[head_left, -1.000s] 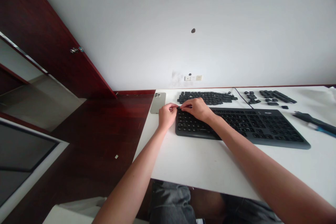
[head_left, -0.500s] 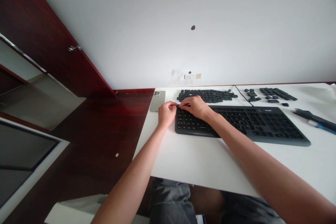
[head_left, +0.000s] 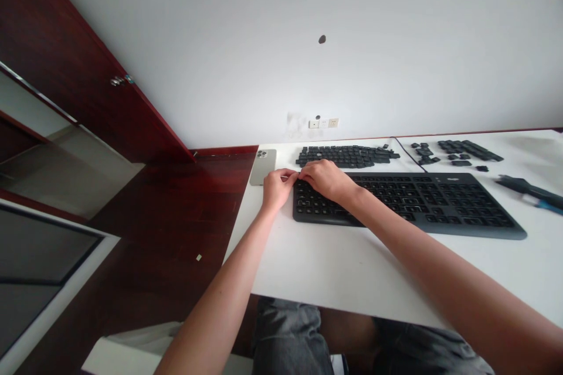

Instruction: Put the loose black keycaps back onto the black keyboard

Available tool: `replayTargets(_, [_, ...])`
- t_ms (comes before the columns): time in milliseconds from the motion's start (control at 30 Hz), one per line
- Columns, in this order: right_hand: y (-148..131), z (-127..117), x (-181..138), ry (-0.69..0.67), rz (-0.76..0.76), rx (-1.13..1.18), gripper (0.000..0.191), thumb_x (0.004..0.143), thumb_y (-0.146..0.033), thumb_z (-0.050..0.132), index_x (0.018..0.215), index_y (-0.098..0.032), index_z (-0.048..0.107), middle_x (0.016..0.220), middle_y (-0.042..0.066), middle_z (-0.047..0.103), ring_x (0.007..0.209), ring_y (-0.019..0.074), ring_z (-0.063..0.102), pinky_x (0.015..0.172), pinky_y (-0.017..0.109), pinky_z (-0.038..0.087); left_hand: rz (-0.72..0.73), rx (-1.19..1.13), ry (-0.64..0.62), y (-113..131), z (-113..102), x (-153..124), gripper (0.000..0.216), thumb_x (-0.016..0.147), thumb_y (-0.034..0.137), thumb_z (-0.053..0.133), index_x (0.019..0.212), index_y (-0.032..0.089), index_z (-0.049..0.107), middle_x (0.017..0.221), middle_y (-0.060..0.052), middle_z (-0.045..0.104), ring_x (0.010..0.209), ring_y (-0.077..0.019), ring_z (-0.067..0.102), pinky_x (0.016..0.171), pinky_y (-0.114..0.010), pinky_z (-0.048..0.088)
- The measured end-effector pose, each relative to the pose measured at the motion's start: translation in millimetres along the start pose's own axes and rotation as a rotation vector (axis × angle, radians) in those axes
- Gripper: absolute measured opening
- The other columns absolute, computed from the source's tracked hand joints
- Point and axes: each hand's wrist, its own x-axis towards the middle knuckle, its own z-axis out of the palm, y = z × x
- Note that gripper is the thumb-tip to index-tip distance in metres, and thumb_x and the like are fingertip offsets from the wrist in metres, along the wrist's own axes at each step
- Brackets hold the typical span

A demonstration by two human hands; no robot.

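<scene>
A black keyboard (head_left: 422, 202), its keycaps removed and the key sockets showing, lies across the white table. My left hand (head_left: 276, 188) is at its far left corner, thumb and fingertips pinched together. Right beside it, my right hand (head_left: 326, 179) reaches over the keyboard's upper left part with bent fingers closed near the same corner. The fingertips of both hands nearly meet. Whatever they pinch is too small and too hidden to name. Behind the keyboard, loose black keycaps (head_left: 347, 156) are laid out in rows.
A smartphone (head_left: 263, 167) lies face down at the table's left edge. More loose keycaps (head_left: 470, 149) sit at the back right, past the keyboard cable (head_left: 408, 153). A black and blue tool (head_left: 530, 189) lies at the right. Wall sockets (head_left: 324, 123) are behind the table (head_left: 325, 263).
My right hand's fingers have curled down closer to the keyboard's corner, and the dark bit between the fingertips no longer shows. The view has shifted slightly.
</scene>
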Motion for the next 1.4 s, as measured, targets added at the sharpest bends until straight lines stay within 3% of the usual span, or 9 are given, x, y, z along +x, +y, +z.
replayTargets(233, [-2, -1, 3, -0.043, 0.009, -0.042, 0.028, 0.092, -0.003, 0.057, 0.104, -0.017, 0.080, 0.104, 0.012, 0.078, 0.100, 0.0226, 0.071, 0.089, 0.029, 0.050, -0.032, 0.047, 0.005, 2, 1, 1, 0.008, 0.088, 0.028, 0.074, 0.084, 0.022, 0.078, 0.087, -0.001, 0.081, 0.082, -0.0188, 0.076, 0.078, -0.026, 0.053])
replayTargets(433, [2, 6, -5, 0.083, -0.010, 0.092, 0.027, 0.095, -0.010, 0.056, 0.099, -0.019, 0.081, 0.103, 0.010, 0.079, 0.096, 0.0231, 0.072, 0.086, 0.031, 0.052, 0.008, 0.073, 0.059, 6, 6, -4, 0.012, 0.093, 0.024, 0.064, 0.089, 0.021, 0.075, 0.088, -0.002, 0.079, 0.078, -0.0170, 0.074, 0.076, -0.025, 0.053])
replayTargets(700, [-3, -24, -23, 0.497, 0.116, 0.193, 0.023, 0.095, -0.019, 0.056, 0.105, -0.019, 0.077, 0.097, 0.008, 0.077, 0.087, 0.0202, 0.069, 0.079, 0.029, 0.050, 0.035, 0.112, 0.086, 8, 8, -4, 0.021, 0.099, 0.032, 0.056, 0.095, 0.021, 0.073, 0.090, -0.003, 0.078, 0.078, -0.0168, 0.072, 0.076, -0.025, 0.051])
replayTargets(900, [-46, -7, -46, 0.322, -0.187, 0.320, 0.023, 0.093, -0.019, 0.054, 0.098, -0.016, 0.076, 0.075, 0.006, 0.068, 0.070, 0.0172, 0.056, 0.072, 0.031, 0.044, -0.017, 0.174, 0.075, 12, 9, -6, 0.018, 0.096, 0.031, 0.059, 0.092, 0.021, 0.074, 0.090, -0.003, 0.078, 0.082, -0.0186, 0.072, 0.079, -0.027, 0.053])
replayTargets(967, [-62, 2, -51, 0.202, -0.114, 0.590, 0.020, 0.090, -0.018, 0.057, 0.099, -0.017, 0.075, 0.069, 0.002, 0.062, 0.065, 0.0144, 0.051, 0.068, 0.029, 0.042, 0.010, 0.135, 0.081, 12, 10, -8, 0.019, 0.096, 0.032, 0.059, 0.095, 0.021, 0.074, 0.093, -0.004, 0.079, 0.085, -0.0188, 0.073, 0.082, -0.028, 0.054])
replayTargets(1033, [-73, 6, -54, -0.105, -0.024, 1.043, 0.015, 0.090, -0.021, 0.060, 0.097, -0.016, 0.073, 0.064, -0.003, 0.055, 0.057, 0.0108, 0.045, 0.059, 0.025, 0.038, 0.045, 0.067, 0.079, 11, 10, -8, 0.020, 0.098, 0.031, 0.057, 0.100, 0.021, 0.074, 0.102, -0.006, 0.079, 0.092, -0.0189, 0.074, 0.086, -0.028, 0.056])
replayTargets(1133, [-81, 9, -54, -0.936, -0.191, 1.512, 0.016, 0.085, -0.028, 0.075, 0.095, -0.015, 0.072, 0.067, -0.004, 0.056, 0.055, 0.0081, 0.043, 0.053, 0.022, 0.036, 0.089, -0.003, 0.073, 14, 7, 2, 0.022, 0.098, 0.028, 0.056, 0.106, 0.020, 0.075, 0.111, -0.009, 0.079, 0.100, -0.0191, 0.074, 0.091, -0.029, 0.057])
replayTargets(1233, [-84, 18, -51, -1.566, -0.441, 1.497, 0.030, 0.072, -0.026, 0.092, 0.094, -0.015, 0.075, 0.070, -0.003, 0.061, 0.059, 0.0087, 0.049, 0.060, 0.022, 0.043, 0.137, 0.058, 0.069, 24, -1, 27, 0.021, 0.095, 0.026, 0.059, 0.105, 0.022, 0.077, 0.112, -0.007, 0.079, 0.100, -0.0195, 0.074, 0.089, -0.029, 0.056])
replayTargets(1400, [-92, 44, -43, -1.841, -0.375, 1.507, 0.031, 0.062, -0.021, 0.098, 0.081, -0.017, 0.074, 0.064, -0.005, 0.059, 0.057, 0.0086, 0.052, 0.060, 0.020, 0.046, 0.096, 0.341, -0.067, 54, -16, 88, 0.017, 0.091, 0.028, 0.066, 0.098, 0.025, 0.081, 0.105, -0.005, 0.081, 0.093, -0.0219, 0.074, 0.088, -0.030, 0.054])
